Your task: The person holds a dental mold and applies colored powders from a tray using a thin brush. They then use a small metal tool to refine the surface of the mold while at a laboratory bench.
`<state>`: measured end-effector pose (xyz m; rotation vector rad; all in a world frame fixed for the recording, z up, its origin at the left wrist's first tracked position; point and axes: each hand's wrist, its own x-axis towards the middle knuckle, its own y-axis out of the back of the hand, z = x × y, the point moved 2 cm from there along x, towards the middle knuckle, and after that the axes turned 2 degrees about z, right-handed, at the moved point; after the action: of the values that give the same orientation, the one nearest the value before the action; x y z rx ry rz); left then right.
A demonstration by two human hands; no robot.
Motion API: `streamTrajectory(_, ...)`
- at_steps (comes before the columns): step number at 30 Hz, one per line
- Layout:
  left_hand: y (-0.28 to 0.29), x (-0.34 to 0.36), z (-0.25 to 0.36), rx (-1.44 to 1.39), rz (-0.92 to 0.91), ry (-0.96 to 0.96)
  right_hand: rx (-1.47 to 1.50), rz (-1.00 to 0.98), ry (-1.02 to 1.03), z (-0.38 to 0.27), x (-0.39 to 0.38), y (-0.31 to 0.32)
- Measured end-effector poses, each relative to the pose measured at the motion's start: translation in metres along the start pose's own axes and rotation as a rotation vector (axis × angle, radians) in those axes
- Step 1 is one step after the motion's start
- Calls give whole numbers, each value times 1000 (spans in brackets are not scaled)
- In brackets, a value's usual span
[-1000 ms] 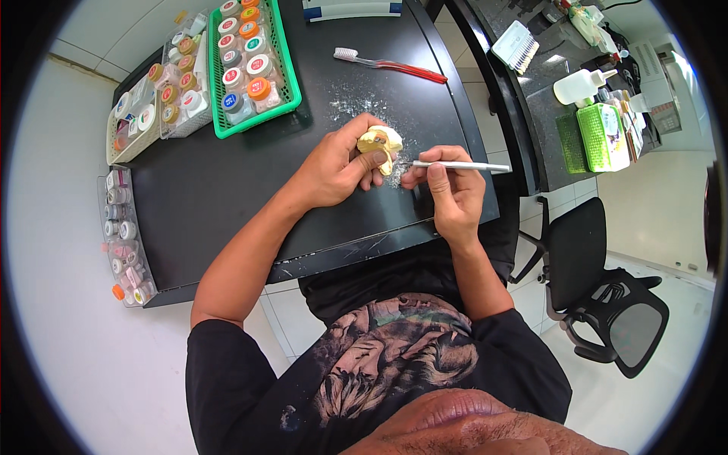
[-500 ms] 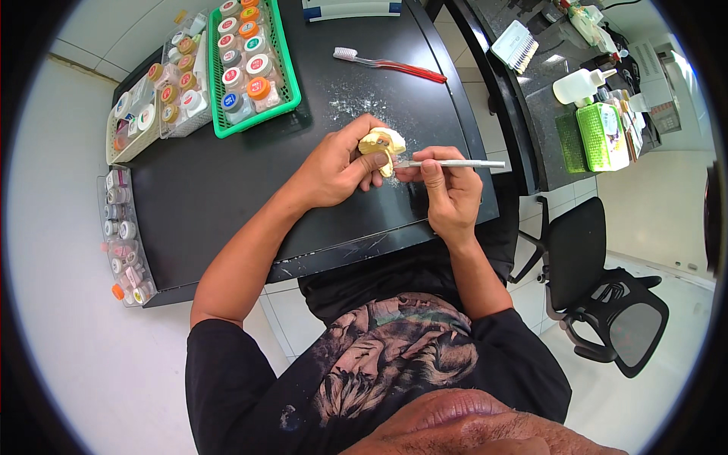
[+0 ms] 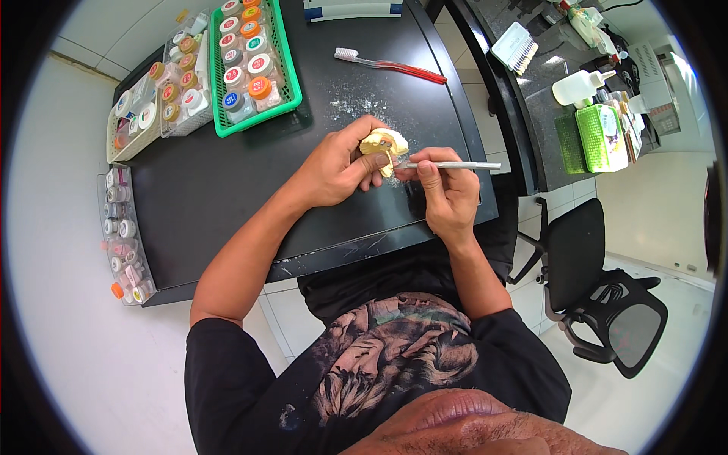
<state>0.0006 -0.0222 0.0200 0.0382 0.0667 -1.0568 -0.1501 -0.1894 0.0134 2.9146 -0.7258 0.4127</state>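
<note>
Two grips (image 3: pixel 335 168) (image 3: pixel 451 196) holding yellow model (image 3: pixel 379 142), slim tool (image 3: pixel 466 164)

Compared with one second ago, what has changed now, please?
The right hand moved slightly left with its slim silver-grey tool, toward the irregular pale-yellow model, which shifted slightly right in the left hand. Nothing was grasped or released. The clear-and-red plastic toothbrush stayed on the black table.
</note>
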Motion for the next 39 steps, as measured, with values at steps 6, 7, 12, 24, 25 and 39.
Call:
streamTrajectory(6,0,-1,0,10,-8,-14,-29,-6,-1,-2,1,1)
streamTrajectory(7,0,-1,-1,10,-8,-13,-29,-6,-2,-1,1,1)
streamTrajectory(12,-1,0,-3,-4,2,-23,-4,-7,-26,1,1,1)
streamTrajectory(24,-2,-1,-3,-2,0,-16,136,-31,-144,-2,5,3)
streamTrajectory(25,-2,-1,-3,-2,0,-15,136,-30,-145,-1,4,3)
streamTrajectory(39,-2,-1,-3,19,-7,-40,129,-48,-154,0,4,5)
